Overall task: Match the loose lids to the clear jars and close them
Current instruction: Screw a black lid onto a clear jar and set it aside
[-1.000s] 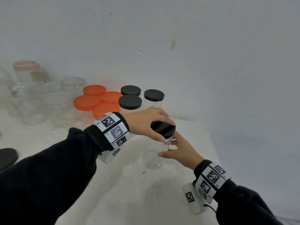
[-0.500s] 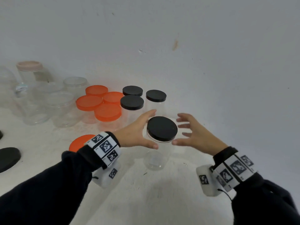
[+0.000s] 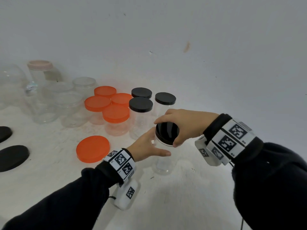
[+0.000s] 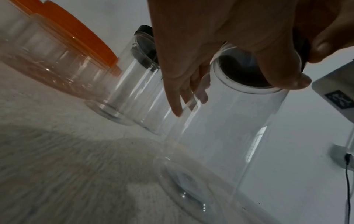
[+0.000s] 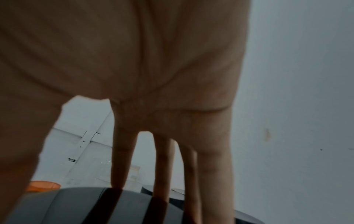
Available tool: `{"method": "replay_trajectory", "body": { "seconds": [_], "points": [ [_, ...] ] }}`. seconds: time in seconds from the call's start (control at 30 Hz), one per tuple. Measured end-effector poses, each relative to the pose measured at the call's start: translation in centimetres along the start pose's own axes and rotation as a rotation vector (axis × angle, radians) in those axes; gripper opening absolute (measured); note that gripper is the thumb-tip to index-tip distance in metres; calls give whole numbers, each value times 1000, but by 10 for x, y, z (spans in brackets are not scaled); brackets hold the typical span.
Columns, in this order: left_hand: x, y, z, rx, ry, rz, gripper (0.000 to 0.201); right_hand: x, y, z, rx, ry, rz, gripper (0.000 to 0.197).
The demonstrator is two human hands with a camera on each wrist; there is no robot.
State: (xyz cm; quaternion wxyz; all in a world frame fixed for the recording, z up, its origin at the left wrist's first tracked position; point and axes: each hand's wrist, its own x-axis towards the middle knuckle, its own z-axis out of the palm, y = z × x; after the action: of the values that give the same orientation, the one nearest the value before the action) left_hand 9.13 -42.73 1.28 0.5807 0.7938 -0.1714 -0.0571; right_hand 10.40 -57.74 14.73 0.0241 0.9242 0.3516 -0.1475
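White tabletop (image 3: pixel 174 205), grey wall behind. We see the right hand (image 3: pixel 186 125) over the black lid (image 3: pixel 167 132), fingers (image 5: pixel 122 163) spread and curled down on its rim. That lid sits on the clear jar (image 3: pixel 162 163) standing mid-table. Left hand (image 3: pixel 146 146) wraps the jar's side, thumb in front. Half a second ago both hands were open and off the jar. A loose orange lid (image 3: pixel 93 149) lies to the left.

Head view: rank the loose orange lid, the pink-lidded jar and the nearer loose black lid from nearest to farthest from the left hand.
From the left hand:
1. Loose orange lid, just to its left.
2. Nearer loose black lid, at the left edge.
3. Pink-lidded jar, far back-left by the wall.
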Motion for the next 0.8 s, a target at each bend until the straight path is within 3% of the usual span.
{"method": "replay_trajectory", "body": {
  "seconds": [0.27,0.53,0.8],
  "points": [
    [2,1,-3,-19,-16,-5,67,0,1,-3,29,-42,-65,76],
    [4,-4,1,-134,-26,-7,80,2,1,-5,24,0,-27,72],
    [2,-2,3,-84,17,21,87,5,-5,-1,-16,115,62,64]
  ]
}}
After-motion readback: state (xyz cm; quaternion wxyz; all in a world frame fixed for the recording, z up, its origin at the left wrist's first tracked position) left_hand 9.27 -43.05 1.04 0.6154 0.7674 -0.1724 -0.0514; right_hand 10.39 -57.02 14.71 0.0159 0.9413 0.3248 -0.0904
